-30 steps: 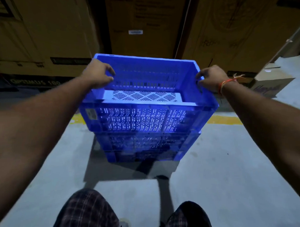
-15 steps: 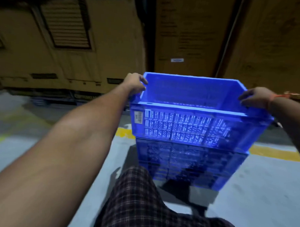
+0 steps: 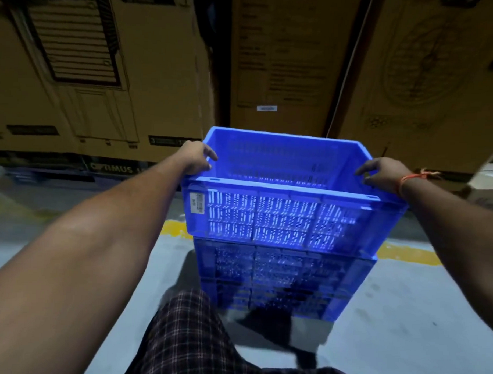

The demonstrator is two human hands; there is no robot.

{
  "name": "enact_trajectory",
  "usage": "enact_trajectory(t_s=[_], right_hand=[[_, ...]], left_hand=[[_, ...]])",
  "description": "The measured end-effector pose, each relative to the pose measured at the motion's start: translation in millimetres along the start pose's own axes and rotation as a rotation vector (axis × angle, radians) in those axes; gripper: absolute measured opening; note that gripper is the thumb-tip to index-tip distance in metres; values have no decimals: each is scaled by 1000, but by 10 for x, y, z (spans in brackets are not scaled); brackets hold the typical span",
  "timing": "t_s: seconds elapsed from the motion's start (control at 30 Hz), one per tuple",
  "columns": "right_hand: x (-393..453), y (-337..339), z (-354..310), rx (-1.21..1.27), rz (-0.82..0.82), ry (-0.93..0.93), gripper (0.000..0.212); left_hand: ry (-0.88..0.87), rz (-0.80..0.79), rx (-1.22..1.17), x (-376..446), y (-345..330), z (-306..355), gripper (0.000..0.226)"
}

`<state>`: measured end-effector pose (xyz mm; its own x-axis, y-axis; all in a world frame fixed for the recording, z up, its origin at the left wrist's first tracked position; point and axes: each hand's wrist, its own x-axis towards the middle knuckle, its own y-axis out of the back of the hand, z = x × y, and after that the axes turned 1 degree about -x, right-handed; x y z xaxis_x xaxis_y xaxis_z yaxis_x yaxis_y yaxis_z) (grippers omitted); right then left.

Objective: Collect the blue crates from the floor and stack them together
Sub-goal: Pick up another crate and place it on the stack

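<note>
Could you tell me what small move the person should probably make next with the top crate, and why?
Probably let go of it. The top crate already appears to sit squarely on the blue crates below, with its edges roughly in line. The left hand and right hand grip its side rims, so easing both off would show whether the stack stands by itself.

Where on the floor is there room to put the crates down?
Bare grey floor lies right of the crate stack, this side of the yellow line. More lies left, under the left arm. It is crowded behind: cardboard boxes wall it off. The left hand and right hand grip the top crate.
</note>
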<state>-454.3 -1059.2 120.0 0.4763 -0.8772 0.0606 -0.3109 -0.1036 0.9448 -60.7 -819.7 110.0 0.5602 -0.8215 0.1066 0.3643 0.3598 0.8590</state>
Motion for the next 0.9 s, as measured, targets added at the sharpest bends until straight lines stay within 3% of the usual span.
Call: enact_trajectory(t_s=[0.13, 0.33, 0.43, 0.53, 0.73, 0.8, 0.9], right_hand=[[87, 22, 95, 129, -62, 0, 29], [251, 95, 120, 570, -39, -124, 32], [339, 76, 119, 659, -27, -161, 32], [464, -8, 200, 500, -75, -96, 41], [621, -114, 222, -48, -107, 74, 63], [638, -140, 257, -82, -52, 125, 62], [569, -145, 264, 27, 4, 59, 62]], left_hand=[[-25, -23, 30, 142, -20, -39, 33], [22, -36, -108, 398, -59, -100, 32], [53, -43, -179, 488, -69, -109, 27], [78, -18, -188, 571, -80, -127, 32], [122, -42, -260, 608, -126, -198, 40], [139, -19, -298, 610, -129, -195, 41], [151, -18, -335, 599, -149, -194, 39]])
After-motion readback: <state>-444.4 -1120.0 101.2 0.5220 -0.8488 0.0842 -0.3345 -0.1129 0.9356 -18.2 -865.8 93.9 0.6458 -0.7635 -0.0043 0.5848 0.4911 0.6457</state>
